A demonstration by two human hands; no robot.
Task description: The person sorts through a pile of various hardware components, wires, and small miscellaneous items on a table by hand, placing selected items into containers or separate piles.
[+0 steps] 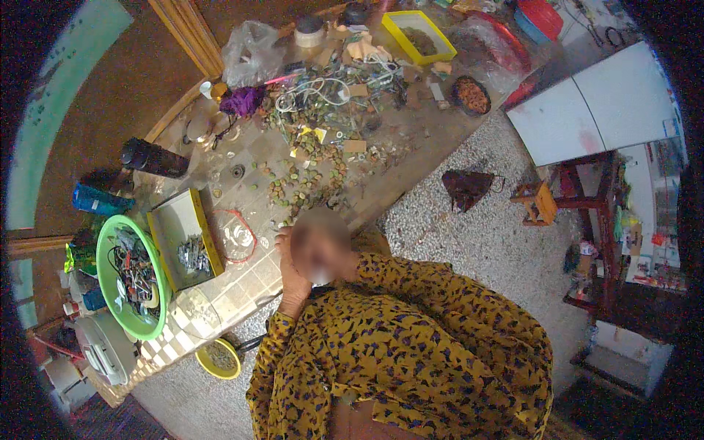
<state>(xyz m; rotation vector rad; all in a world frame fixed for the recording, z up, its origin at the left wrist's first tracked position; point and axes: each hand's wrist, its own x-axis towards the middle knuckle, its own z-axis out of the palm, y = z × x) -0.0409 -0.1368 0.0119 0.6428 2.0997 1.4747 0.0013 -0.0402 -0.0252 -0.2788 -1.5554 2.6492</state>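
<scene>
My left hand [292, 275] is raised at the table's near edge, its visible fingers bent inward. Close beside it is my right hand [347, 268], whose fingers are hidden by a blurred patch. Something small and white [320, 279] shows between the hands; I cannot make out what it is. Just beyond them, small round green and brown pieces [297, 180] are scattered over the table [257, 150]. To the left of my left hand lies a loop of red cord [253, 233] around clear plastic.
On the left are a yellow-edged tray [213, 238] with silvery pieces and a green basin [163, 282] of tools. A yellow bowl [218, 358] is below the table edge. Farther back are a white cable [293, 92], a yellow-framed tray [447, 54] and a dark bowl [471, 96].
</scene>
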